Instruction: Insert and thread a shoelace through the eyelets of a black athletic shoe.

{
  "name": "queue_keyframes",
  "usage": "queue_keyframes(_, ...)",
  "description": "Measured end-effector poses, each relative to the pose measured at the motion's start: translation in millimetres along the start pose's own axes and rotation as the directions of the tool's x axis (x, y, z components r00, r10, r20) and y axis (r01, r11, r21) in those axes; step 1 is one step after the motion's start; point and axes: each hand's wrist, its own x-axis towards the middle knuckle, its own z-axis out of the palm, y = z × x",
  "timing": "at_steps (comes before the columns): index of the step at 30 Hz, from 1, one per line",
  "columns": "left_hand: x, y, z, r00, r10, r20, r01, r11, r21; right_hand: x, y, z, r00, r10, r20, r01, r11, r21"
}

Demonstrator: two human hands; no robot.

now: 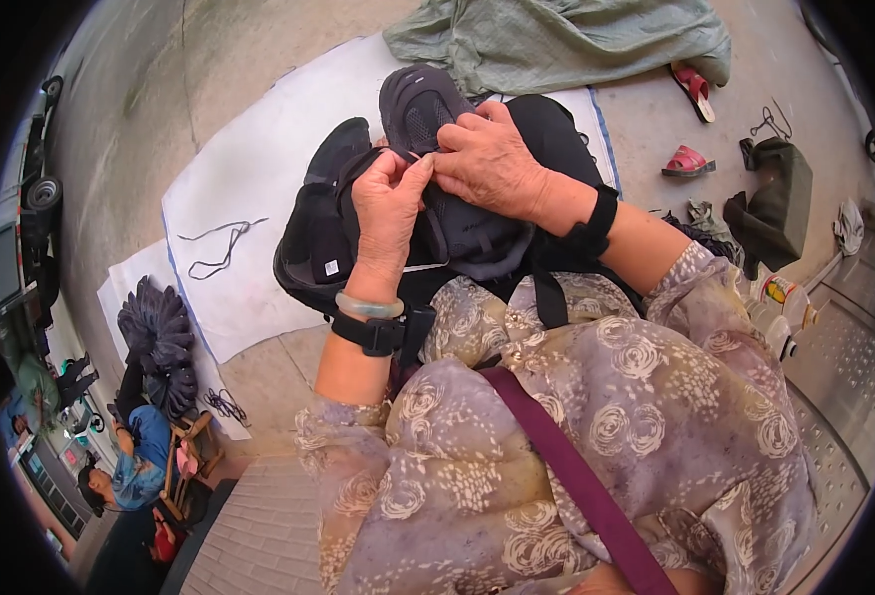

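Observation:
Dark grey shoe uppers with mesh, one a rounded shoe upper (420,107), lie in a pile over my lap. My left hand (386,203) is closed in a pinch at the pile's middle, thumb against fingers. Touching its fingertips, my right hand (492,164) also pinches, its palm over the grey material. Whatever lies between the fingertips is too small to make out. Another dark shoe piece (487,243) rests just below my right hand. Left of my left wrist is a black piece (308,233) with a small white label.
A white sheet (234,198) covers the ground ahead, with a loose black lace (224,248) on it. Dark shoe pieces (155,337) are fanned out at left, near a seated person (135,456). Green cloth (556,45) lies beyond; red sandals (688,161) are at right.

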Motion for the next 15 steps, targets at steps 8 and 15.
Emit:
queue_keyframes(8,4.2,-13.6,-0.1,0.984,0.002,-0.179,-0.008,0.999,-0.033,-4.3,9.7,-2.5,0.998,0.06,0.032,-0.061,0.998,0.025)
queue_keyframes(15,11.6,-22.7,-1.5,0.971,0.097,-0.22,-0.086,0.995,0.06,-5.3,9.2,-2.7,0.996,0.09,0.027,-0.092,0.993,0.069)
